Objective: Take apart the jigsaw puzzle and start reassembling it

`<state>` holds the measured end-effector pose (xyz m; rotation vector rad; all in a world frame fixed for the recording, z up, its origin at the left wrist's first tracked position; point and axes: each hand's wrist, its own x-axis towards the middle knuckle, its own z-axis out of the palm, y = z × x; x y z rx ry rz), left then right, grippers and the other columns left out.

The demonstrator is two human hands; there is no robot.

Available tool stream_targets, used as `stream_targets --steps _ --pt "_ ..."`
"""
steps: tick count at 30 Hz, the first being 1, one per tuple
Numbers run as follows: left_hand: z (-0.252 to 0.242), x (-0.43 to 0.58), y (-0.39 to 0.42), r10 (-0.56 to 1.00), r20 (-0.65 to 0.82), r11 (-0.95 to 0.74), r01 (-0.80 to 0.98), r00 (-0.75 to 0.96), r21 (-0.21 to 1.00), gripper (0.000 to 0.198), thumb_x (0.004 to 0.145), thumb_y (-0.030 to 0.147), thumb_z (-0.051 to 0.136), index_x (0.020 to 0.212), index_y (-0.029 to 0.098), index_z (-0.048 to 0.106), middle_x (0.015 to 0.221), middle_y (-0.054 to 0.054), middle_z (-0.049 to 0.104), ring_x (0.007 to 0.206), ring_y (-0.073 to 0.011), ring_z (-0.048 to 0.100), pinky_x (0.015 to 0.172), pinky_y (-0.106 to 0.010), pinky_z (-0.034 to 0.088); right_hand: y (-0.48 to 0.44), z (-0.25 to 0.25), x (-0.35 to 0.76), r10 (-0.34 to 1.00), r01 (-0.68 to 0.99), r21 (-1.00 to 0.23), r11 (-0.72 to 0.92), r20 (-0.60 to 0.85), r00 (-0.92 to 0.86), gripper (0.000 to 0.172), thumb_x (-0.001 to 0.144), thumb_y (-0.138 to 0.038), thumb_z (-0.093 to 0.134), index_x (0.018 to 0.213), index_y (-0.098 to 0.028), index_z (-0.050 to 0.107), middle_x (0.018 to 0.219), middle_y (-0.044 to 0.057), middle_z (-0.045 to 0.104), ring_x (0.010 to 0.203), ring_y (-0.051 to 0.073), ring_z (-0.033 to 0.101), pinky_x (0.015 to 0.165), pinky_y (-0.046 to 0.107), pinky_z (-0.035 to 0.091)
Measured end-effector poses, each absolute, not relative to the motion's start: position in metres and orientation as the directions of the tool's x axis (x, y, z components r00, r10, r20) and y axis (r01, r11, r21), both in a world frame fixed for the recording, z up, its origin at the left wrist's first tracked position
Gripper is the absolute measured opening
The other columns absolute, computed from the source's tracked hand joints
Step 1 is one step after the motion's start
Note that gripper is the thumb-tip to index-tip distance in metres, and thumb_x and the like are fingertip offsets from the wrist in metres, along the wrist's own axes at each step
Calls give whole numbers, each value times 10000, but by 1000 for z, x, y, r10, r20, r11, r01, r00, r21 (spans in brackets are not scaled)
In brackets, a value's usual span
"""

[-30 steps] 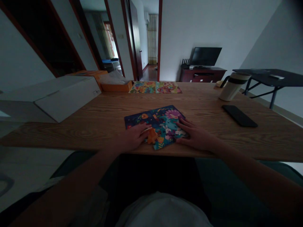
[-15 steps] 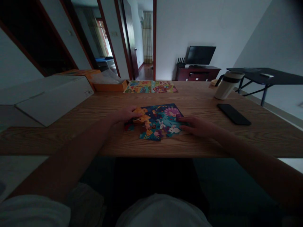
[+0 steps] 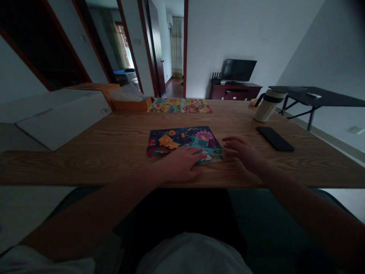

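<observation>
**Puzzle:** A jigsaw puzzle (image 3: 185,141) with a dark blue and teal picture lay flat on the tabletop (image 3: 85,167), centred near the edge closest to the person.
**Orange pieces:** Orange puzzle pieces (image 3: 167,141) lay on the puzzle's left part, apart from both hands.
**Left grip:** Wide and flat. The left hand (image 3: 181,164) rested on the puzzle's near edge, holding nothing visible.
**Right grip:** Wide, with fingers slightly curved. The right hand (image 3: 242,152) lay at the puzzle's right corner, holding nothing visible; contact with the puzzle could not be determined.
**Right of puzzle:** A black smartphone (image 3: 275,138) lay face down or dark-side up, near a cream tumbler (image 3: 268,105) standing upright.
**Far edge:** Two colourful puzzle boards (image 3: 179,105) lay side by side, just beside an orange box (image 3: 129,104).
**Left side:** A white cardboard box (image 3: 59,118) stood on the tabletop.
</observation>
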<state>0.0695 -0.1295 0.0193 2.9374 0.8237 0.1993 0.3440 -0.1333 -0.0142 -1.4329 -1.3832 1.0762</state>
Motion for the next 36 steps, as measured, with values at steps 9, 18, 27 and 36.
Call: stream_targets --steps 9,18,27,36 --pt "8 109 -112 673 147 -739 655 725 156 723 897 591 629 1460 153 508 1407 -196 609 1244 -363 615 1021 -469 487 -104 0 331 992 -28 -992 -126 -126 0 373 852 -491 486 1115 -256 609 1318 161 635 1248 349 606 966 516 572" --pt "6 121 -96 784 218 -599 615 582 512 445 926 349 611 1337 183 638 1092 -97 750 956 -246 707 889 -382 543 -104 7 311 999 -81 -997 1 -3 47 380 839 -455 502 1157 -262 581 1408 119 600 1286 334 574 974 462 551" --pt "4 107 -83 846 163 -430 469 507 772 257 945 242 547 1045 146 764 992 -66 760 876 -187 696 854 -330 541 -104 -10 321 982 -196 -981 -2 -39 185 276 732 -399 604 979 -277 586 1231 76 695 1195 301 612 909 419 527" --pt "5 106 -84 905 239 -346 282 351 895 193 889 197 561 1030 199 692 886 -16 720 765 -150 678 717 -260 541 -109 -10 314 972 -281 -955 93 26 234 214 659 -367 673 837 -250 646 969 30 698 862 194 623 680 298 464"
